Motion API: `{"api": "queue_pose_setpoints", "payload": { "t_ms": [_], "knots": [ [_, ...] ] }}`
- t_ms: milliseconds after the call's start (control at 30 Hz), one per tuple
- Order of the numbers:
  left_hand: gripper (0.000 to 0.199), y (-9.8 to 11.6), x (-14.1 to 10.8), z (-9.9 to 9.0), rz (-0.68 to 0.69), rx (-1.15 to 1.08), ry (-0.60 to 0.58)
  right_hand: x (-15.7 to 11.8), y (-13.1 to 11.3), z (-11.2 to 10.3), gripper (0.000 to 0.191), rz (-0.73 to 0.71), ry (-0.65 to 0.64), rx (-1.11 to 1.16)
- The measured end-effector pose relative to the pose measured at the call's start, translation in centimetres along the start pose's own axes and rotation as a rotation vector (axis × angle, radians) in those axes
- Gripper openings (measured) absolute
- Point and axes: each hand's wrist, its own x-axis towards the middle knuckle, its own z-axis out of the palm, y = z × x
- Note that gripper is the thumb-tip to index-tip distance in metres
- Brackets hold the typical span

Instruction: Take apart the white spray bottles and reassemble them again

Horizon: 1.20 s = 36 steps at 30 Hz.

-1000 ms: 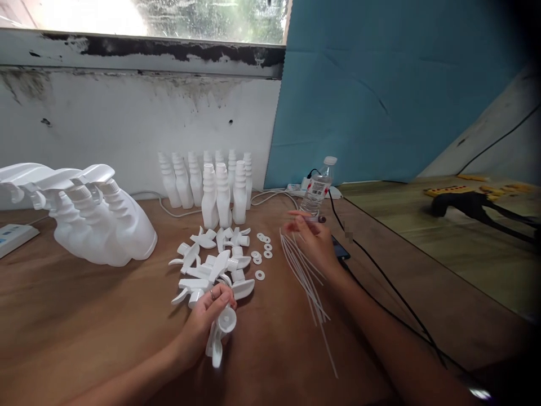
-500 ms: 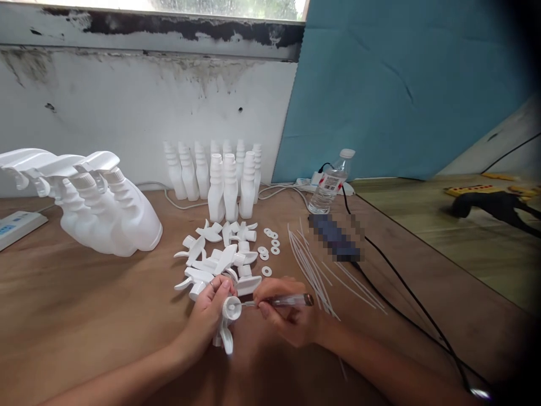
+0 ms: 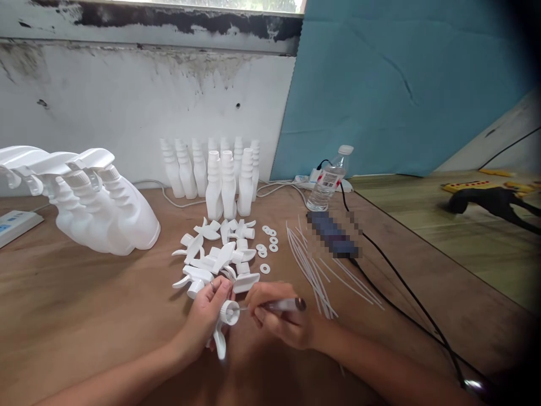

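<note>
My left hand (image 3: 208, 310) is closed around a white trigger spray head (image 3: 229, 313), its round collar opening turned to the right and its trigger hanging down. In my right hand (image 3: 281, 318) is a screwdriver (image 3: 281, 305) with a clear handle and dark end. Its thin shaft points left at the collar opening; whether the tip touches inside I cannot tell. Just beyond my hands lies a pile of white spray heads (image 3: 224, 256). White ring washers (image 3: 265, 269) lie beside the pile, and thin white tubes (image 3: 310, 270) are spread to the right.
Several white bottles (image 3: 228, 186) stand by the wall. Bottles with spray heads fitted (image 3: 127, 208) stand at left, near a power strip (image 3: 19, 225). A water bottle (image 3: 327, 183), a blurred-out dark object (image 3: 333, 234) and a black cable (image 3: 401, 279) are at right.
The screwdriver and my right hand have shifted slightly left, and the held spray head has tilted a little. The whole view has moved slightly.
</note>
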Motion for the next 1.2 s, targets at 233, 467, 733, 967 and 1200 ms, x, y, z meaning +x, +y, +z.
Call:
{"api": "queue_pose_setpoints", "payload": {
  "t_ms": [233,467,733,967,1200],
  "knots": [
    [0.047,0.3,0.2,-0.4,-0.054,-0.114,-0.004,-0.4,0.9,0.9,0.019,0.35,0.057,0.613],
    [0.043,0.3,0.3,-0.8,-0.053,-0.202,-0.024,-0.2,-0.2,1.0,0.016,-0.051,0.014,0.108],
    [0.042,0.3,0.1,-0.7,-0.05,-0.237,-0.062,-0.9,0.2,1.2,0.015,-0.35,0.034,-0.27],
    [0.043,0.6,0.1,-0.5,-0.117,-0.303,-0.148,-0.5,-0.5,1.5,0.016,-0.212,0.05,-0.018],
    [0.04,0.9,0.3,-0.5,-0.194,-0.387,-0.163,-0.2,-0.5,1.4,0.017,-0.229,0.033,0.012]
  ]
}}
